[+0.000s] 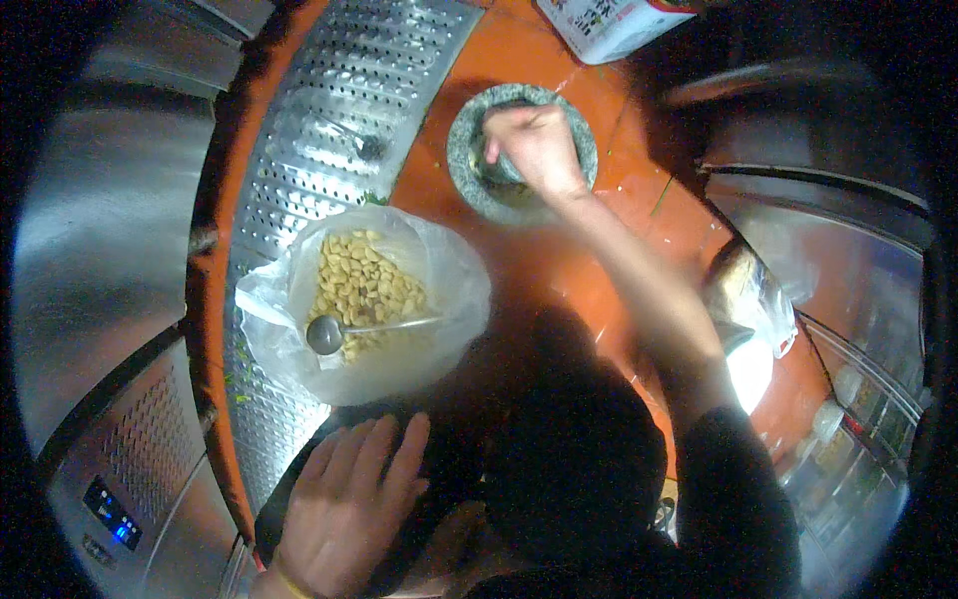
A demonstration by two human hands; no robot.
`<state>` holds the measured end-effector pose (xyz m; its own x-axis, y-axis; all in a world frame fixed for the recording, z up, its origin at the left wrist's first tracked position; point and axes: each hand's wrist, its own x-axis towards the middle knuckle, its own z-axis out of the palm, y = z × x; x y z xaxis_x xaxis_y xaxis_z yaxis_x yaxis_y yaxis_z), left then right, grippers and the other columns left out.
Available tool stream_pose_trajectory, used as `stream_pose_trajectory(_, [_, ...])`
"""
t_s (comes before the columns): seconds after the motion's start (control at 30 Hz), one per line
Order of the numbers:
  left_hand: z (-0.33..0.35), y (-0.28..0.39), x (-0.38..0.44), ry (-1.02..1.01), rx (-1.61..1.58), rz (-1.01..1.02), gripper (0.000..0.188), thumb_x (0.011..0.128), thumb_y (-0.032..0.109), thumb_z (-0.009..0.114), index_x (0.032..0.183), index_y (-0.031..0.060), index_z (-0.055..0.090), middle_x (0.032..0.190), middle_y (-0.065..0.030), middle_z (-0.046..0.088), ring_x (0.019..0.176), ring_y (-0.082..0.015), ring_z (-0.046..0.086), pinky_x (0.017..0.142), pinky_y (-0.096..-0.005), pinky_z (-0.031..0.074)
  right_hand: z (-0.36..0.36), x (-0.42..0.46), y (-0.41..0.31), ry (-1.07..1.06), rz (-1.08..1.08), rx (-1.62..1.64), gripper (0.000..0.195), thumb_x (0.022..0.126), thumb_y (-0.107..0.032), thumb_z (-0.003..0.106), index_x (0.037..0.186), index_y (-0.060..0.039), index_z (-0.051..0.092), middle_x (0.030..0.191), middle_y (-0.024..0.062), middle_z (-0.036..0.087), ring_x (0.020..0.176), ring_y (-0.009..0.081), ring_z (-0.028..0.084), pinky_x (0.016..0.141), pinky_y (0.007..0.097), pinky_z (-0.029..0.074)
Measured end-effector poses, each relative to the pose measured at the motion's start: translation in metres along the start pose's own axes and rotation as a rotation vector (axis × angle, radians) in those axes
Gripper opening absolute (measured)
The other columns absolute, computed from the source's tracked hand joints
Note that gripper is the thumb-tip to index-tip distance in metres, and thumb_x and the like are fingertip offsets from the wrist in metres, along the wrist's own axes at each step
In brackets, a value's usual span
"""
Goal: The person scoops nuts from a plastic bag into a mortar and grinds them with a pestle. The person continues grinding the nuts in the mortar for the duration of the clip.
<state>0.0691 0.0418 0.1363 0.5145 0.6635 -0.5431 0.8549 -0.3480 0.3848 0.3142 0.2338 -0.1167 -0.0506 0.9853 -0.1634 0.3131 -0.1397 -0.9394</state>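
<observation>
A speckled grey stone mortar (468, 180) stands on the red tile floor. My right hand (535, 142) is over its bowl, fingers curled around a stone pestle (509, 171) whose lower part shows beneath the fist. What lies inside the bowl is mostly hidden. To the left is an open translucent plastic bag (456, 299) holding many pale yellow pieces that look like peeled garlic cloves (363, 277). Across them lies a long-handled metal spoon (324, 335). My left hand (348, 502) rests on my dark-clothed leg near the bag, holding nothing, its fingers slightly apart.
A perforated metal drain cover (359, 67) runs along the left, with a clear plastic wrapper (329, 142) on it. At the top stands a white container (614, 30) bearing writing. Stainless steel units (112, 239) line both sides. Plastic packaging (756, 307) lies beyond my right arm.
</observation>
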Motion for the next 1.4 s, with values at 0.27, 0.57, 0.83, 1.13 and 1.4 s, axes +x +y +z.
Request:
stream_pose_trajectory(0.27, [-0.007,0.009,-0.004,0.009,-0.008,-0.014,0.066,0.082,0.023,0.076,0.142,0.0081,0.055,0.128,-0.0129,0.064,0.114,-0.0306,0.064,0.098,-0.0431,0.053,0.01,0.002,-0.013,-0.021,-0.111,0.056,0.032,0.085,-0.017,0.065,0.056,-0.0063,0.069,0.05,-0.0001,0.06,0.046,0.0075,0.05,0.051,0.0277,0.044])
stream_pose_trajectory(0.57, [-0.009,0.01,-0.009,0.045,-0.008,-0.005,0.065,0.083,0.024,0.075,0.143,0.0092,0.055,0.127,-0.0137,0.064,0.112,-0.0307,0.064,0.098,-0.0433,0.054,0.012,0.002,-0.077,-0.266,-0.2,-0.319,0.03,0.085,-0.021,0.067,0.061,-0.0033,0.068,0.052,0.0084,0.061,0.05,0.0133,0.061,0.057,0.0355,0.052])
stream_pose_trajectory(0.83, [-0.01,0.005,-0.01,0.094,-0.039,0.024,0.066,0.083,0.025,0.074,0.143,0.008,0.054,0.127,-0.0156,0.064,0.114,-0.0316,0.063,0.099,-0.0447,0.053,-0.003,0.022,-0.06,-0.344,-0.171,-0.407,0.028,0.086,-0.022,0.068,0.066,-0.0036,0.071,0.057,0.0076,0.065,0.053,0.012,0.063,0.061,0.0334,0.054])
stream_pose_trajectory(1.13, [-0.004,-0.002,-0.007,0.119,-0.052,0.033,0.066,0.084,0.026,0.074,0.143,0.0073,0.054,0.126,-0.0158,0.064,0.114,-0.0321,0.063,0.1,-0.0454,0.052,-0.009,0.026,-0.043,-0.415,-0.076,-0.508,0.031,0.088,-0.02,0.063,0.061,-0.0049,0.068,0.055,0.0018,0.064,0.054,0.0075,0.058,0.059,0.0314,0.05])
stream_pose_trajectory(1.4, [-0.001,-0.007,-0.005,0.108,-0.031,0.012,0.065,0.083,0.025,0.074,0.143,0.0078,0.054,0.123,-0.0151,0.064,0.112,-0.0323,0.063,0.099,-0.0449,0.053,-0.007,0.015,-0.042,-0.387,-0.023,-0.615,0.031,0.087,-0.018,0.065,0.061,-0.0026,0.068,0.057,0.0004,0.066,0.056,0.0063,0.057,0.061,0.0282,0.049])
